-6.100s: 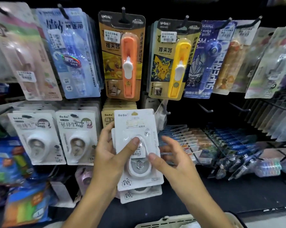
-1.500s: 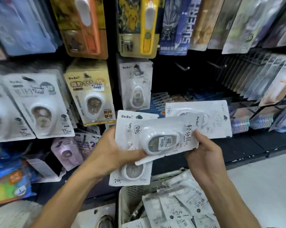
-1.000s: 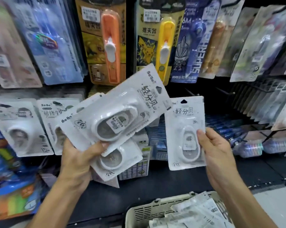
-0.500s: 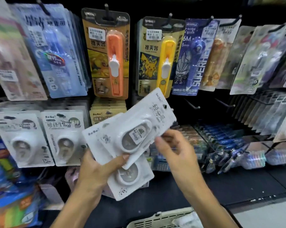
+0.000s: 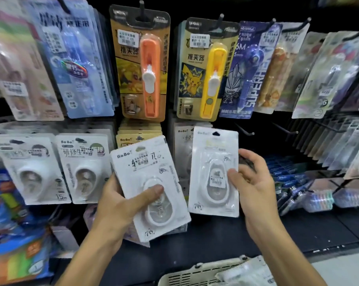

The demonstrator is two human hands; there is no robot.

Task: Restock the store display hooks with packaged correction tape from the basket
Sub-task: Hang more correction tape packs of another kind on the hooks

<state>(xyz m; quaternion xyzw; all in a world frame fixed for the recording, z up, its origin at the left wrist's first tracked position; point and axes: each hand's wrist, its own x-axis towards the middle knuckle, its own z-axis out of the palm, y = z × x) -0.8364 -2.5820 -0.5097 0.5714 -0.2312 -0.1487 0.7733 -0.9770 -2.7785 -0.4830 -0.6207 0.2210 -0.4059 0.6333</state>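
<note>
Head view looks down a dark store display wall [image 5: 257, 124] hung with rows of packaged stationery on black hooks. Along the top row hang blue packs [image 5: 75, 62] at the left, an orange clip pusher pack [image 5: 142, 65] and a yellow clip pusher pack [image 5: 203, 69] in the middle, and purple and pale packs [image 5: 255, 67] fanning away to the right. Below them, at the left, hang white correction tape packs [image 5: 30, 170], with yellowish packs [image 5: 139, 133] stacked behind the middle. Two bare hooks [image 5: 244, 131] jut out of the dark gap at centre right. A black shelf [image 5: 226, 240] runs under the wall, with small coloured items [image 5: 323, 199] at the right and blurred blue and orange packs [image 5: 13, 234] at the lower left. A pale floor strip [image 5: 343, 269] shows at the lower right corner.

At the bottom edge sits the basket [image 5: 195, 275], its slotted rim in view, with clear-wrapped packs [image 5: 248, 271] inside.

The left hand [image 5: 116, 207] grips a tilted stack of white tape packs [image 5: 145, 178], thumb pressed across the front of the top pack over its plastic bubble, fingers behind. The right hand [image 5: 255, 184] holds one upright tape pack [image 5: 213, 172] by its right edge, thumb on the front and fingers curled behind, just beside the left stack and in front of a hanging white pack [image 5: 182, 141] of the same kind.
</note>
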